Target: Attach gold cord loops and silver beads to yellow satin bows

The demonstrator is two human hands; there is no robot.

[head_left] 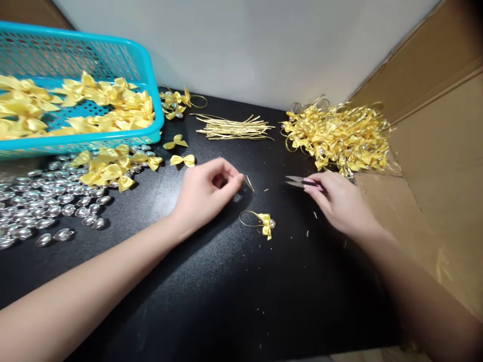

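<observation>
My left hand [211,187] is closed, thumb pinched against fingers. Short cut pieces of gold cord [249,183] show right at its fingertips; whether they are firmly gripped is hard to make out. My right hand [339,201] is wrapped round small thread snips [302,182], whose blades point left and stand apart. Between and below the hands, a yellow bow ornament [266,224] lies on the black table [226,301], with a silvery bead and a loop of gold cord. Neither hand touches it.
A blue basket [153,95] of yellow bows stands at the back left. Silver beads [45,221] and loose bows [182,160] lie before it. Gold cords [234,127] lie at the back middle. Finished-looking ornaments [343,136] are heaped at the right, beside cardboard [441,110].
</observation>
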